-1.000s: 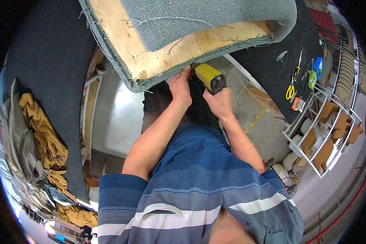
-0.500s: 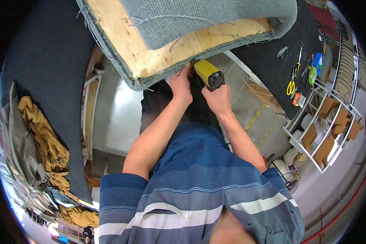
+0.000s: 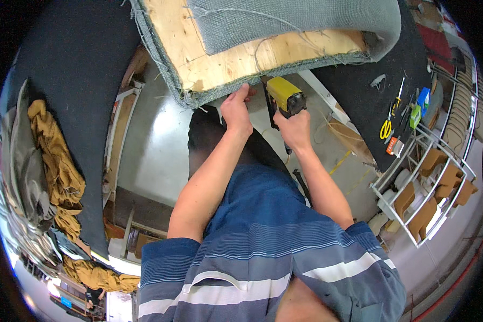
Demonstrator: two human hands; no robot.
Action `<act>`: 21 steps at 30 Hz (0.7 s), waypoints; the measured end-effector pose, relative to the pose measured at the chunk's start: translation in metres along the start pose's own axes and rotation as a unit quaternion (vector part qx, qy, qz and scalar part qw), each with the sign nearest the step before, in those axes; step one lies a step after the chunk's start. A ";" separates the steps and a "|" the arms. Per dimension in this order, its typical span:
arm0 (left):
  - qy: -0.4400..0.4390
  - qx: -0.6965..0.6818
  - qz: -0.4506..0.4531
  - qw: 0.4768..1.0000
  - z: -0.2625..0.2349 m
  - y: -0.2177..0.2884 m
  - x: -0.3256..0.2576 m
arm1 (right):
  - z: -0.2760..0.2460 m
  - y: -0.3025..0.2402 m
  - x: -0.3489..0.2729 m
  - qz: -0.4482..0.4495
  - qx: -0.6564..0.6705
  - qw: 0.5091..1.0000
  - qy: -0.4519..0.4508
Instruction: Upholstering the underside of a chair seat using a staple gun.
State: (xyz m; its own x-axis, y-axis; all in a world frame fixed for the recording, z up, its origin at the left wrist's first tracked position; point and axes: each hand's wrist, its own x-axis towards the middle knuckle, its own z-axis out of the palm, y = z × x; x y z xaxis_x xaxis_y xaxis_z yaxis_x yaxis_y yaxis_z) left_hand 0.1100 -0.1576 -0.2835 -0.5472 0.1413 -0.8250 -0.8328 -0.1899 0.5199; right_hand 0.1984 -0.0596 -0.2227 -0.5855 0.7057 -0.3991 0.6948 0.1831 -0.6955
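Note:
A wooden seat panel (image 3: 225, 64) wrapped in grey woven fabric (image 3: 284, 19) lies in front of me, its raw edge folded over the wood along the rim. My left hand (image 3: 237, 114) is at the near rim, fingers curled with thumb and fingertips against the fabric edge; part of the grip is hidden. To its right, my right hand (image 3: 293, 129) is wrapped round the handle of a yellow and black staple gun (image 3: 284, 92). The gun's nose is close to the near rim; whether it touches is unclear. A loose thread hangs over the wood.
Yellow-handled scissors (image 3: 385, 129), a green and blue item (image 3: 416, 115) and an orange box (image 3: 395, 146) lie on the black table (image 3: 354, 88) at right. A white wire rack (image 3: 413, 214) with brown pieces stands beyond. Brown cloth (image 3: 56, 161) hangs over the left black table (image 3: 72, 86).
The view has shifted, so the panel sits higher and further right. The staple gun has moved right, away from my left hand, showing more of its black body. My left fingers have loosened slightly.

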 end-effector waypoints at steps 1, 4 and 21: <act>-0.001 0.001 -0.001 1.000 -0.002 0.002 0.002 | 0.001 -0.002 0.000 -0.006 -0.008 1.000 0.001; 0.002 -0.017 0.004 1.000 -0.003 0.003 0.003 | 0.001 -0.008 -0.004 0.030 -0.024 0.999 -0.028; -0.017 -0.012 -0.028 0.999 -0.006 0.010 0.002 | 0.016 -0.011 -0.012 0.020 -0.045 0.998 0.026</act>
State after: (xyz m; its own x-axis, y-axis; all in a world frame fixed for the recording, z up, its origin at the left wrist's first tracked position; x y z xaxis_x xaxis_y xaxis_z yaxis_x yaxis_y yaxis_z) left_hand 0.1016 -0.1653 -0.2813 -0.5020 0.1846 -0.8450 -0.8606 -0.2033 0.4669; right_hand 0.1911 -0.0806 -0.2201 -0.5360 0.7475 -0.3924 0.7528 0.2128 -0.6229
